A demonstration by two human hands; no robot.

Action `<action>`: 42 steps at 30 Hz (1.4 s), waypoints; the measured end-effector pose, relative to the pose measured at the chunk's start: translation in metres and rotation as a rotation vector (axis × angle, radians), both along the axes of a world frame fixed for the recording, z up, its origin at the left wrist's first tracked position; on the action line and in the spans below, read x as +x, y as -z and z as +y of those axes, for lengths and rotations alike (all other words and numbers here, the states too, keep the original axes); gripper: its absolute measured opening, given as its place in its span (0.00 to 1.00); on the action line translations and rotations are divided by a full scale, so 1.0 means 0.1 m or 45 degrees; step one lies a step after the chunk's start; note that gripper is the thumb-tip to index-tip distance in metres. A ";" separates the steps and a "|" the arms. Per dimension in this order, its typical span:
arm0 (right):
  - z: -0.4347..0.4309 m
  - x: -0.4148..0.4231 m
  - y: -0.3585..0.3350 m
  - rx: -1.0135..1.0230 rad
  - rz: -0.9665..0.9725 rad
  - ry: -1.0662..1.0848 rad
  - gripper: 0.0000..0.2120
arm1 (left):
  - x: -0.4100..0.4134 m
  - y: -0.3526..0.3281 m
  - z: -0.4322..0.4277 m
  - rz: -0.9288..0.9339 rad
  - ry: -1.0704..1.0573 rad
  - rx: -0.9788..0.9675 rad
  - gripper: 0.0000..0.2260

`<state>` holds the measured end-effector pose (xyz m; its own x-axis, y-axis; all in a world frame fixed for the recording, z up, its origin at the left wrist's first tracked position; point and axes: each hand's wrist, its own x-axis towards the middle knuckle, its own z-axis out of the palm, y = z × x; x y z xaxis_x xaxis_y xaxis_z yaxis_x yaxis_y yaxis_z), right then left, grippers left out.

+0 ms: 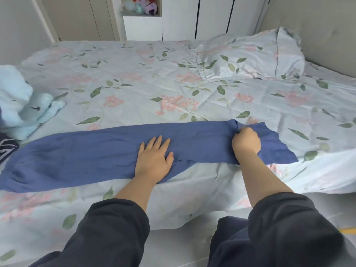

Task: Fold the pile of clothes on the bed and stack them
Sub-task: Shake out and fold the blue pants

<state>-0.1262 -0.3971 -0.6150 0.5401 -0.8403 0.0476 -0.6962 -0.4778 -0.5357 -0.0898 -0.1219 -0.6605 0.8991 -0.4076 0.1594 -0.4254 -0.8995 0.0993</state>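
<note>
Across the near edge of the bed [134,78], blue trousers [77,155] lie flat. Left hand [154,158] presses them, fingers straight; right hand [245,141] grips the cloth, fingers curled.

One blue garment [86,158], one pale-blue fleecy piece [17,105] and one dark striped piece [7,149] share one floral-sheeted bed [134,74] with one pillow [260,56] and two hands, a left hand [154,160] and a right hand [246,141].
</note>
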 end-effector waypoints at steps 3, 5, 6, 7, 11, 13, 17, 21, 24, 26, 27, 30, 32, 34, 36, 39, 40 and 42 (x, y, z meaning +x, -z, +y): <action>0.00 -0.01 -0.03 -0.018 -0.020 0.115 0.17 | 0.00 0.01 0.00 -0.011 0.001 0.002 0.24; 0.00 -0.01 -0.02 -0.072 -0.020 0.083 0.07 | 0.00 0.00 0.00 -0.014 -0.001 -0.005 0.24; -0.02 0.01 0.01 -0.091 -0.019 0.034 0.07 | 0.00 0.00 -0.01 -0.017 -0.006 -0.009 0.24; -0.03 0.02 0.03 -0.076 0.000 -0.032 0.16 | 0.00 0.00 -0.01 -0.021 -0.011 -0.010 0.24; -0.12 0.09 0.03 -0.040 0.158 -0.077 0.27 | -0.01 -0.01 0.00 -0.031 -0.015 -0.032 0.23; -0.13 0.10 -0.01 -0.093 0.254 -0.065 0.10 | -0.02 -0.01 0.00 -0.037 -0.011 -0.066 0.23; -0.15 0.09 0.05 -0.130 0.238 -0.119 0.10 | -0.04 -0.03 0.00 -0.046 -0.010 -0.118 0.23; -0.16 0.07 -0.05 -0.250 0.164 -0.115 0.09 | -0.06 -0.05 0.01 -0.072 -0.010 -0.194 0.21; -0.08 0.10 -0.22 -0.308 0.090 -0.101 0.07 | -0.07 -0.06 0.01 -0.080 -0.020 -0.321 0.20; 0.06 0.19 -0.38 -0.275 0.037 -0.150 0.06 | -0.09 -0.06 0.02 -0.078 -0.040 -0.442 0.19; 0.17 0.26 -0.47 -0.206 -0.053 -0.211 0.06 | -0.10 -0.07 0.02 -0.080 -0.052 -0.512 0.19; 0.69 0.49 -0.75 0.177 -0.606 -0.530 0.09 | -0.11 -0.10 0.03 -0.125 -0.109 -0.694 0.20; 1.08 0.59 -0.95 0.291 -0.992 -0.764 0.08 | -0.12 -0.11 0.03 -0.152 -0.160 -0.803 0.22; 1.36 0.68 -1.12 0.421 -1.121 -1.004 0.07 | -0.13 -0.12 0.04 -0.164 -0.187 -0.874 0.23; 1.46 0.74 -1.16 0.677 -0.969 -1.209 0.13 | -0.13 -0.12 0.04 -0.174 -0.180 -0.878 0.24; 1.39 0.66 -0.86 0.913 -0.515 -1.235 0.20 | -0.14 -0.15 0.05 -0.213 -0.140 -0.847 0.22; 1.32 0.59 -0.70 0.779 -0.406 -1.163 0.19 | -0.14 -0.15 0.05 -0.233 -0.111 -0.803 0.21; 1.10 0.42 -0.40 0.450 -0.276 -0.975 0.18 | -0.16 -0.13 0.04 -0.269 -0.042 -0.686 0.21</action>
